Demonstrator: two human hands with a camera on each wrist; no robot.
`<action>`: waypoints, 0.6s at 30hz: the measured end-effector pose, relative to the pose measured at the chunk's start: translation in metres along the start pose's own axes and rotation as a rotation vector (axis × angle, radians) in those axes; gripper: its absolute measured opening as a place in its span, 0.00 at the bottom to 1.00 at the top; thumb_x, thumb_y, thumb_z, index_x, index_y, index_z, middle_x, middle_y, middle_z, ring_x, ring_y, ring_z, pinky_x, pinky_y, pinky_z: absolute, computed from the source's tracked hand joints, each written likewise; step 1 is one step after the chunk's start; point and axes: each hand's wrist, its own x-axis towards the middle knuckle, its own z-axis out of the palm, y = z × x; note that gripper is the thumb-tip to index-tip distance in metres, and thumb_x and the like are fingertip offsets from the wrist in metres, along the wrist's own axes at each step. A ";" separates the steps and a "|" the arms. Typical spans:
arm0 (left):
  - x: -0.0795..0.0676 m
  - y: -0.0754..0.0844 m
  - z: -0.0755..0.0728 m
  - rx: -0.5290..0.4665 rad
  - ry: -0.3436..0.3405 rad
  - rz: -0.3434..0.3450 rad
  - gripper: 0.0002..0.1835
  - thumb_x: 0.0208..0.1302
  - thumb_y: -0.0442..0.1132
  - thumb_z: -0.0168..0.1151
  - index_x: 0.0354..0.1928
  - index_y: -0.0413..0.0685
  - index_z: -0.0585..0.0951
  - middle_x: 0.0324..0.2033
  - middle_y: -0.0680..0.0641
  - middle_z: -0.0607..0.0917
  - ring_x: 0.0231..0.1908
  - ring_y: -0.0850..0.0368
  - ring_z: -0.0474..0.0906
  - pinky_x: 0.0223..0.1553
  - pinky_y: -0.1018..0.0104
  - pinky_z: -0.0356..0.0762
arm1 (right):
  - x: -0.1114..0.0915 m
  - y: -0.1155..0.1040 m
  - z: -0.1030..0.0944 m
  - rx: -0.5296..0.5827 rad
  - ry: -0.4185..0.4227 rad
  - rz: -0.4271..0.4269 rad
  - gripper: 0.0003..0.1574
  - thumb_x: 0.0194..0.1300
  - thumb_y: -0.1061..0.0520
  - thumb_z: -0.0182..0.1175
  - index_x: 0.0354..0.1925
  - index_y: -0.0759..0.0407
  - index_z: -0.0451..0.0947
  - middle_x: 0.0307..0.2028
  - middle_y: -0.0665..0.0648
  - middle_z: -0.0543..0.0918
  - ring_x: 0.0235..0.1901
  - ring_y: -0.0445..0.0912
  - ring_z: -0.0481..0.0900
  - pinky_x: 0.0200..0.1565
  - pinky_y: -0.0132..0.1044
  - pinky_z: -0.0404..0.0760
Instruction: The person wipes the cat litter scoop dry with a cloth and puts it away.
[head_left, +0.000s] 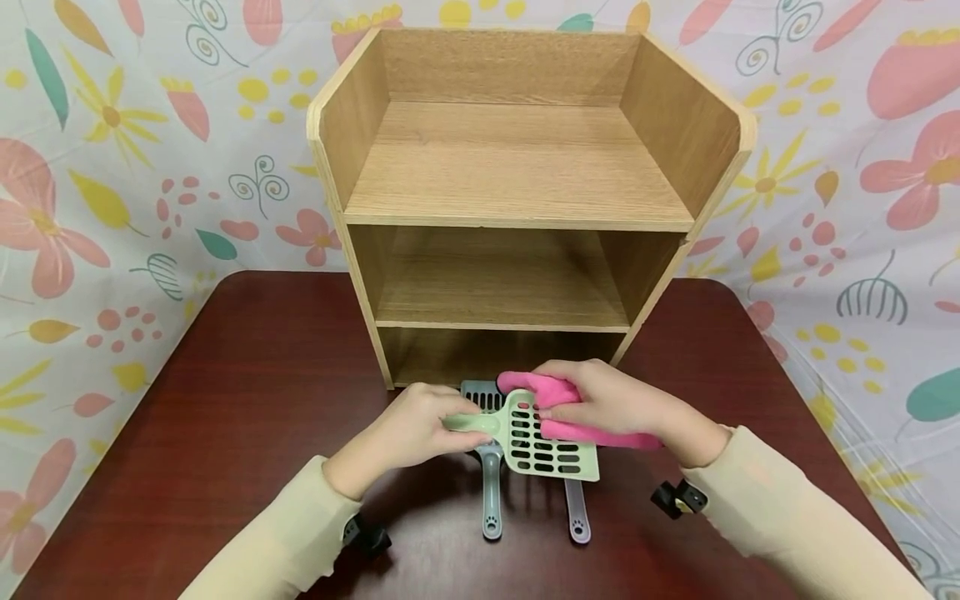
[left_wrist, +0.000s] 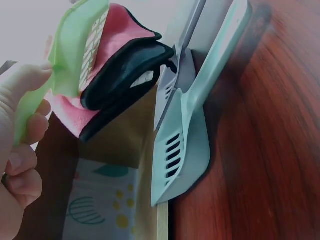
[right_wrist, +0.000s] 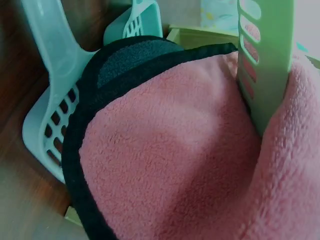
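Observation:
My left hand (head_left: 423, 425) grips a light green slotted litter scoop (head_left: 517, 458) by its handle, above the table. In my right hand (head_left: 611, 408) is a pink cloth (head_left: 596, 435), bunched against the scoop's slotted pan. The left wrist view shows the cloth's dark edging (left_wrist: 112, 112), with folds hanging beside the pan. Under the raised scoop lie a blue-grey litter scoop (head_left: 491, 492) and a pale purple one (head_left: 577, 508), handles toward me. The right wrist view has the pink cloth (right_wrist: 170, 145) covering much of it; the right fingers are hidden there.
A wooden shelf unit (head_left: 517, 158) with open tiers stands on the dark red-brown table (head_left: 270, 400), just beyond the scoops. The blue-grey scoop's pan (left_wrist: 175, 155) reaches the unit's lower edge. Patterned fabric (head_left: 112, 208) hangs behind and at both sides.

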 end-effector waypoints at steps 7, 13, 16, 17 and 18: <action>0.005 0.000 0.004 -0.020 -0.002 0.018 0.11 0.43 0.43 0.76 0.30 0.48 0.87 0.23 0.55 0.85 0.22 0.70 0.75 0.25 0.85 0.69 | 0.009 -0.009 0.002 0.046 -0.030 -0.053 0.23 0.59 0.53 0.66 0.52 0.39 0.75 0.35 0.37 0.81 0.31 0.37 0.73 0.37 0.31 0.73; 0.010 0.005 0.006 -0.010 -0.035 0.015 0.10 0.46 0.45 0.75 0.30 0.50 0.87 0.24 0.56 0.85 0.24 0.71 0.75 0.27 0.85 0.69 | 0.010 -0.013 0.004 0.049 -0.051 -0.101 0.23 0.58 0.53 0.67 0.52 0.41 0.75 0.38 0.36 0.82 0.34 0.36 0.75 0.41 0.30 0.75; 0.010 0.004 0.006 0.028 -0.014 0.044 0.11 0.45 0.45 0.76 0.29 0.49 0.86 0.24 0.56 0.84 0.23 0.70 0.75 0.26 0.84 0.68 | 0.008 -0.012 0.004 0.041 -0.035 -0.080 0.22 0.58 0.53 0.67 0.51 0.42 0.75 0.36 0.37 0.82 0.32 0.36 0.74 0.39 0.31 0.75; 0.009 0.003 0.007 0.045 -0.005 0.056 0.11 0.44 0.45 0.76 0.29 0.49 0.86 0.24 0.56 0.84 0.23 0.70 0.75 0.26 0.84 0.68 | 0.008 -0.011 0.004 0.036 -0.026 -0.070 0.21 0.58 0.53 0.67 0.50 0.42 0.75 0.36 0.37 0.82 0.32 0.36 0.74 0.40 0.31 0.75; 0.009 0.002 0.006 0.061 0.001 0.064 0.11 0.45 0.45 0.76 0.29 0.49 0.86 0.24 0.56 0.84 0.23 0.70 0.75 0.26 0.83 0.69 | 0.007 -0.010 0.003 0.028 -0.016 -0.060 0.20 0.59 0.53 0.66 0.50 0.42 0.75 0.36 0.38 0.82 0.32 0.36 0.74 0.39 0.31 0.75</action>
